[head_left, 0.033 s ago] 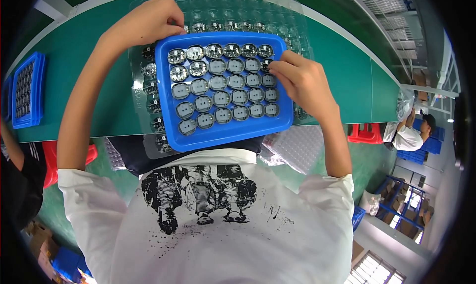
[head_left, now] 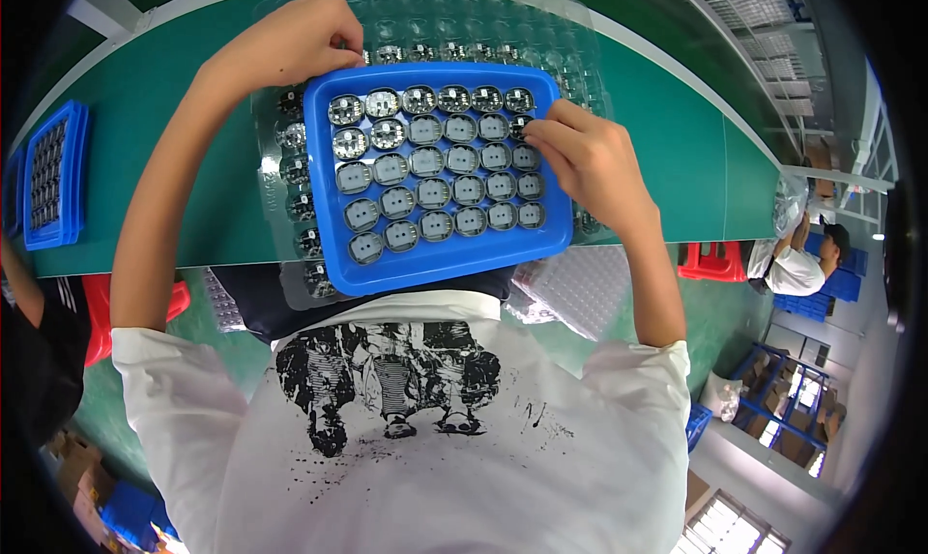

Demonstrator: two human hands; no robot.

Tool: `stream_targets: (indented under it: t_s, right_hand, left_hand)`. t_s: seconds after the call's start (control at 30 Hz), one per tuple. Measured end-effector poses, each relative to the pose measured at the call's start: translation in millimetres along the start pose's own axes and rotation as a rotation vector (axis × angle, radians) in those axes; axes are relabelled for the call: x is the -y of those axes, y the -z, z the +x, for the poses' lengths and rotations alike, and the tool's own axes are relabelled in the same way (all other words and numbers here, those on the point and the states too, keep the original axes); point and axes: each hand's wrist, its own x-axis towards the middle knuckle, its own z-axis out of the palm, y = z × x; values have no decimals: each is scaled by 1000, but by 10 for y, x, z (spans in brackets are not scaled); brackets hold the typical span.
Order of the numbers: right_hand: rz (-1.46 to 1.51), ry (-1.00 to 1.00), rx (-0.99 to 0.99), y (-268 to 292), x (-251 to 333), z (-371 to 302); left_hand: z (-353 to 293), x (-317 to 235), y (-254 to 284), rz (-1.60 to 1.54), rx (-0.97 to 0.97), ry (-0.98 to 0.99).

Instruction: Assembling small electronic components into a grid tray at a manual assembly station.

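Observation:
A blue tray (head_left: 440, 277) lies tilted across a clear plastic blister tray (head_left: 275, 191). Rows of round grey housings (head_left: 434, 191) fill the blue tray, and those in its far row and at the left of the second carry small round circuit boards (head_left: 419, 99). My right hand (head_left: 592, 162) is closed, its fingertips pinching a circuit board (head_left: 519, 126) at the right end of the second row. Beyond the far left corner, my left hand (head_left: 307, 40) has its fingers pinched together over the blister tray; what they hold, if anything, is hidden. More circuit boards (head_left: 302, 206) sit in the blister pockets around the blue tray.
The green worktable (head_left: 677, 167) extends to both sides. Stacked blue trays (head_left: 58, 172) with parts stand at the left. A red stool (head_left: 713, 261) is at the right, near a seated person (head_left: 800, 264). Another person's arm (head_left: 21, 283) shows at the left edge.

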Motion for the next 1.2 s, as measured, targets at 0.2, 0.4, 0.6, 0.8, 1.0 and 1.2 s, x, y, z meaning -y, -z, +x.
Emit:
stream_targets:
  t_s: [0.2,0.4,0.6,0.8,1.0,1.2]
  right_hand:
    - [91,-12,-37,-28,-10,10]
    - [211,-71,-41,87,-17,-21]
    - [249,-91,-105,219,-182,276]
    - [202,97,55,-193,-416,1072]
    - [219,45,457,-365,-580,1385]
    - [236,96,126,-59,-439,1144]
  left_hand:
    - [15,10,48,8,54,106]
    - [-335,-551,68,-212,-314,34]
    - [-476,-989,-388,-6,-485,-127]
    - [-536,-1048,-597,54,-559,-92]
    - [-563,-1073,-556,30,-578,-27]
    - [-488,-1065,-598,33,-594,-51]
